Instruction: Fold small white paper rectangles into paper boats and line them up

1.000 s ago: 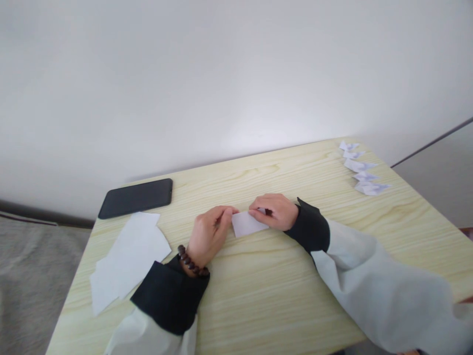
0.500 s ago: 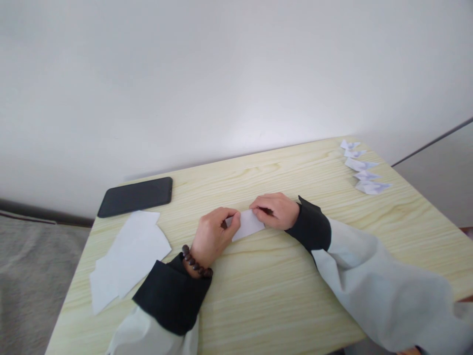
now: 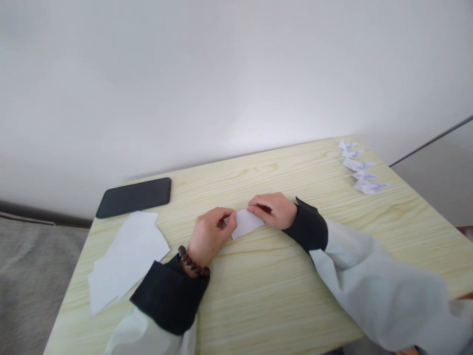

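Observation:
Between my two hands a small white piece of paper [image 3: 247,224], apparently folded into a narrow strip, lies low over the middle of the table. My left hand [image 3: 211,232] pinches its left end between thumb and forefinger. At the paper's upper right edge, my right hand [image 3: 274,209] grips it with thumb and bent fingers. The fingertips hide both ends of the paper. A dark beaded bracelet [image 3: 190,264] circles my left wrist.
Loose white paper sheets [image 3: 129,254] overlap on the table's left side. Behind them lies a black phone [image 3: 135,197]. Several small folded paper figures [image 3: 364,164] stand in a row at the far right of the wooden table [image 3: 266,296]. A white wall [image 3: 221,88] rises along its back edge.
My right thumb and fingers have shifted slightly left along the paper's upper edge. My left hand keeps its pinch. The whole view has drifted slightly.

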Action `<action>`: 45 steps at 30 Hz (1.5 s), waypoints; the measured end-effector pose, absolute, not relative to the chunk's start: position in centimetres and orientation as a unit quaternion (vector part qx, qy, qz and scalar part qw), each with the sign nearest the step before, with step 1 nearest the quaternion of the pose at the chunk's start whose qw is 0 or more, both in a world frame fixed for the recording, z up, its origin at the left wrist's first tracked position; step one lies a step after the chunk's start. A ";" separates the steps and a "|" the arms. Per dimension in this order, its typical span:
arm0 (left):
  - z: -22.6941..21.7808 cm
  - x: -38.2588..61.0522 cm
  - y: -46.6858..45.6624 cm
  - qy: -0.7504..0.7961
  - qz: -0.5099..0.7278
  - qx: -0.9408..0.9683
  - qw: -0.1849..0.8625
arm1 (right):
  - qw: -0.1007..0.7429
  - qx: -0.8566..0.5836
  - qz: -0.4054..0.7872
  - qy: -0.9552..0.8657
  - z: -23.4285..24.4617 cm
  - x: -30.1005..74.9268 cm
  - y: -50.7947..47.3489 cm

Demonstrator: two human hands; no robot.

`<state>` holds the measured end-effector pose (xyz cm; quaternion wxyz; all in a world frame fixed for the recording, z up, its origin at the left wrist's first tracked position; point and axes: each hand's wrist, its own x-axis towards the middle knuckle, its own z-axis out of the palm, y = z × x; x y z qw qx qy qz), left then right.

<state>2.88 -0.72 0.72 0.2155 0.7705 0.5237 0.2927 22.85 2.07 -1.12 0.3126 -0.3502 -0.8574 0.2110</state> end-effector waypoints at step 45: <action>-0.3 2.5 -0.1 0.455 0.298 0.830 0.121 | 0.318 -0.413 0.194 -0.831 -1.6 23.5 3.0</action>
